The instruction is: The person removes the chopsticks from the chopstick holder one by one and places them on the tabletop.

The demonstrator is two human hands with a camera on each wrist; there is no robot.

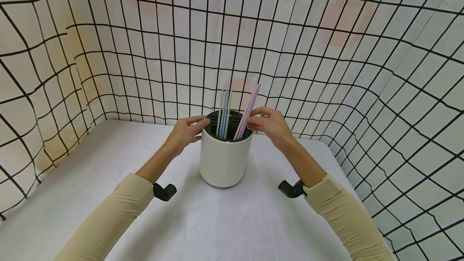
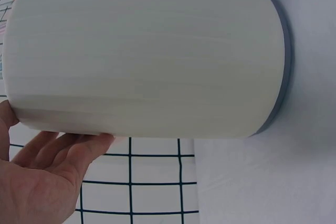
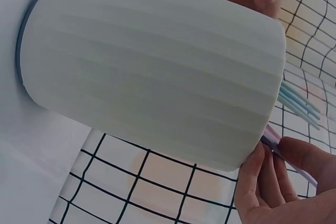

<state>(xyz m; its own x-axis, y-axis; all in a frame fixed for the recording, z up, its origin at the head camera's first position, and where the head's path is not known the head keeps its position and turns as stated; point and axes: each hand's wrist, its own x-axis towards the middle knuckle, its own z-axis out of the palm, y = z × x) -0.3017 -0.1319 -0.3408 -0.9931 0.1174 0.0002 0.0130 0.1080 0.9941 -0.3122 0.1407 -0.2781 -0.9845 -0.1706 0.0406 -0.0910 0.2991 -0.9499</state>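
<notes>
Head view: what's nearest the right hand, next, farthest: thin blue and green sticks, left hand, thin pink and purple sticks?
1. Pink and purple sticks, at the right hand.
2. Blue and green sticks, further left.
3. Left hand, leftmost.

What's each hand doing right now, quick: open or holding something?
Left hand: holding the white container at its rim.
Right hand: pinching the pink sticks beside the rim.

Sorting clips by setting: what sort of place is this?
Probably a staged recording booth: a white-covered table, black-grid backdrop on three sides, and black wrist-worn devices.
</notes>
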